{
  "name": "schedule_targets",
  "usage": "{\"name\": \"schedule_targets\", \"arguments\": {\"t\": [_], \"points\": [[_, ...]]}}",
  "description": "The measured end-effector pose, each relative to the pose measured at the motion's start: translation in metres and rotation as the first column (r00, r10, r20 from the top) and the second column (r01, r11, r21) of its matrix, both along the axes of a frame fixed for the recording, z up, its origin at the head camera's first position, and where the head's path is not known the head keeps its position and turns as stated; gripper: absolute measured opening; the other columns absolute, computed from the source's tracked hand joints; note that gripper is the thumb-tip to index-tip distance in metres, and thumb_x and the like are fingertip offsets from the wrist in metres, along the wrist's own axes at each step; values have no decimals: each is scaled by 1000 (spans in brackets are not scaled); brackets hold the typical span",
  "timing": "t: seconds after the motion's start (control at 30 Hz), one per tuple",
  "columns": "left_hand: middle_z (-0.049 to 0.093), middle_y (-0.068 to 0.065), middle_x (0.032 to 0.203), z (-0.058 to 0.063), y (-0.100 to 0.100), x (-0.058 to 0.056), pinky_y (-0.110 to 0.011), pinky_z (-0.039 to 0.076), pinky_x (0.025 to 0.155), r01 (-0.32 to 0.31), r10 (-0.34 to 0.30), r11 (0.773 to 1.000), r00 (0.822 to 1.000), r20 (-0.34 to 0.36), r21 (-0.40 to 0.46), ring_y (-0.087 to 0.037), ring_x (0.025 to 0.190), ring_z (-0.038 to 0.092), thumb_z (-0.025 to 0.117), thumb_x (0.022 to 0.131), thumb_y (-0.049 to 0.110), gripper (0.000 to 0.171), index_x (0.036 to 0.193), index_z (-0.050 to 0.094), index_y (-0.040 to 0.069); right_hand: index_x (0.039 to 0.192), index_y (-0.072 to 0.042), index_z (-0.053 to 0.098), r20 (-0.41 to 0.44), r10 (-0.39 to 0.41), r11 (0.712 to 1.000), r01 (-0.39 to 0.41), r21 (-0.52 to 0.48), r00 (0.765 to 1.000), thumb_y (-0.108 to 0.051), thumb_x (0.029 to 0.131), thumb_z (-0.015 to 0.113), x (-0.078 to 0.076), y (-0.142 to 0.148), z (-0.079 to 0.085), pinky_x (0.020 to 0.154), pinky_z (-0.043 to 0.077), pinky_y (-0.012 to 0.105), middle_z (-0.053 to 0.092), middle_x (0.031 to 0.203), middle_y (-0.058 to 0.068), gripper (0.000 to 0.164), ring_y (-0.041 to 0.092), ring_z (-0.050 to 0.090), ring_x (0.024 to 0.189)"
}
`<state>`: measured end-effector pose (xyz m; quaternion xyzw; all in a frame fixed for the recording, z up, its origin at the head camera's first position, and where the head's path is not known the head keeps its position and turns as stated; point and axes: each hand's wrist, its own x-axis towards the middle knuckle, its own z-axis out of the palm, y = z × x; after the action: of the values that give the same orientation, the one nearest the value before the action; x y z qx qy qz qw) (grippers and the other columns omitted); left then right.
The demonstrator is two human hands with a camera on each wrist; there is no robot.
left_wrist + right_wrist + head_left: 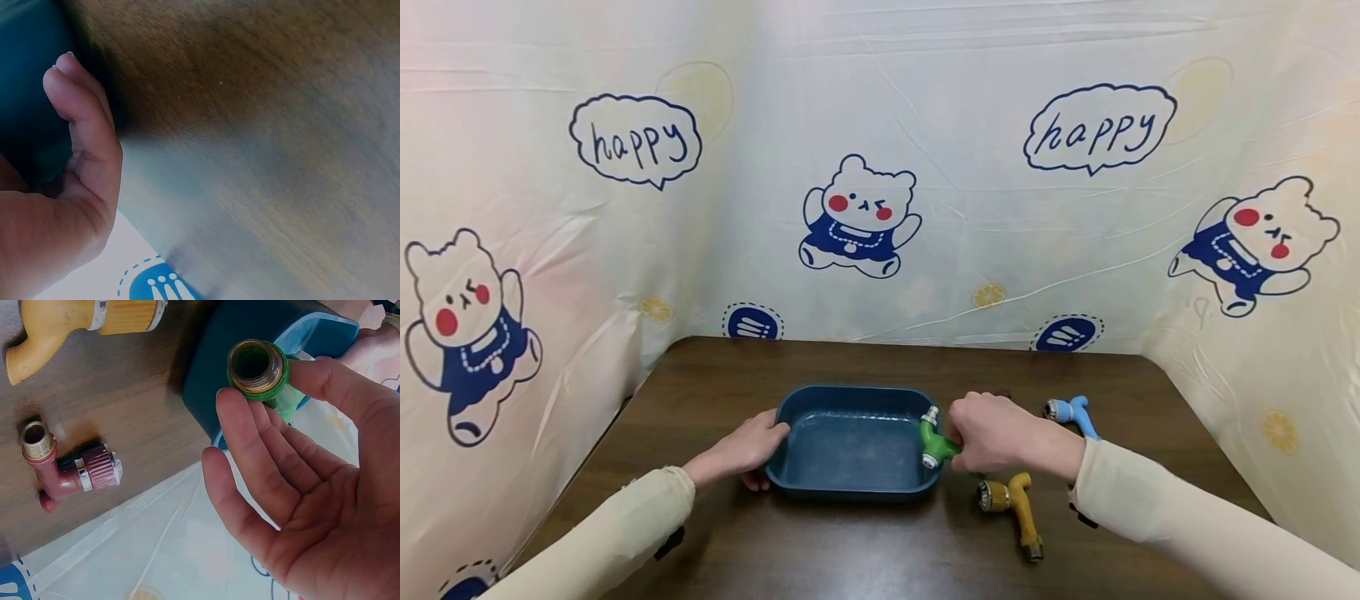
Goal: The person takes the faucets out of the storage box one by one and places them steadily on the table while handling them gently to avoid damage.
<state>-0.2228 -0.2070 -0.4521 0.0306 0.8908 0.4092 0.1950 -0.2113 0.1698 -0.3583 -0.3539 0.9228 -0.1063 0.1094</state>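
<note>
A dark blue basin (852, 450) stands on the table, its left end gripped by my left hand (752, 444). The thumb lies over the rim and the fingers rest along the outer wall, as the left wrist view shows. My right hand (991, 431) pinches a green tap (933, 443) between thumb and fingers. That tap is held over the basin's right end. In the right wrist view its brass threaded end (257, 367) faces the camera.
Right of the basin lies a yellow tap (1017, 506), with a light blue tap (1077, 412) farther back. A dark red tap (59, 475) lies on the table, mostly hidden behind my right hand in the head view. Printed cloth (865, 100) hangs behind the table (730, 533).
</note>
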Motion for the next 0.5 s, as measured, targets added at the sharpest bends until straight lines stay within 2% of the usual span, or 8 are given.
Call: {"name": "schedule_targets", "arguments": {"t": [0.33, 0.5], "points": [[64, -16, 71, -3, -1, -1, -38, 59, 43, -5, 5, 1000, 1000, 1, 4, -27, 49, 67, 37, 109, 19, 43, 144, 43, -5, 61, -18, 59, 15, -35, 999, 35, -3, 999, -17, 82, 84, 2, 4, 1, 45, 26, 23, 37, 54, -13, 33, 4, 36, 50], [64, -16, 69, -2, 0, -1, -38, 58, 43, -10, 10, 1000, 1000, -6, 1, -27, 49, 67, 38, 109, 19, 42, 143, 44, -4, 60, -20, 60, -6, -46, 999, 46, 17, 999, -20, 81, 84, 3, 7, 0, 47, 29, 23, 40, 56, -13, 32, 6, 38, 53]]}}
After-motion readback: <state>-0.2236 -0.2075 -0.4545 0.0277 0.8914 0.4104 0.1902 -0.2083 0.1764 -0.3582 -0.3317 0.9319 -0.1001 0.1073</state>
